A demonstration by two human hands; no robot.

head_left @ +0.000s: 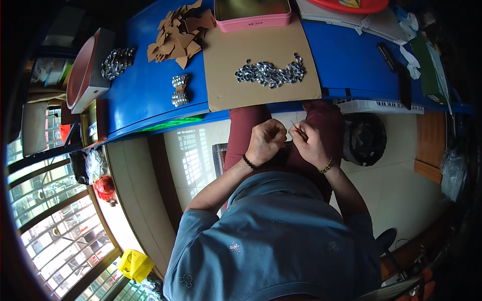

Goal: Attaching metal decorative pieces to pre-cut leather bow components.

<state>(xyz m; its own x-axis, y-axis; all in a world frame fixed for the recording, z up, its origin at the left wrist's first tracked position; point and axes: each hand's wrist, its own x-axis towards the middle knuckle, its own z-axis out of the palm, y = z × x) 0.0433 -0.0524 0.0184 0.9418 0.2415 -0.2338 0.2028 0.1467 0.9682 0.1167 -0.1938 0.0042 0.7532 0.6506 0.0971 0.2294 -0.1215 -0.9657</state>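
Observation:
Above my lap, just short of the table edge, my left hand (267, 142) is closed, thumb against curled fingers; what it pinches is too small to make out. Close beside it, my right hand (307, 143) pinches a thin, dark needle-like piece (296, 126). A pile of silvery faceted beads (271, 75) lies on the cardboard sheet (261, 47) in front of me. To its left, silver beaded strands are wound on a small brown card (179, 89). Another silvery bundle of beads (117, 62) rests farther left.
Brown card scraps (175, 35) are heaped at the back left of the blue table (135, 95). A pink tin (253, 23) stands behind the beads. A red tray (351, 6) sits at the back right. A black-lined bin (369, 143) is on the floor at right.

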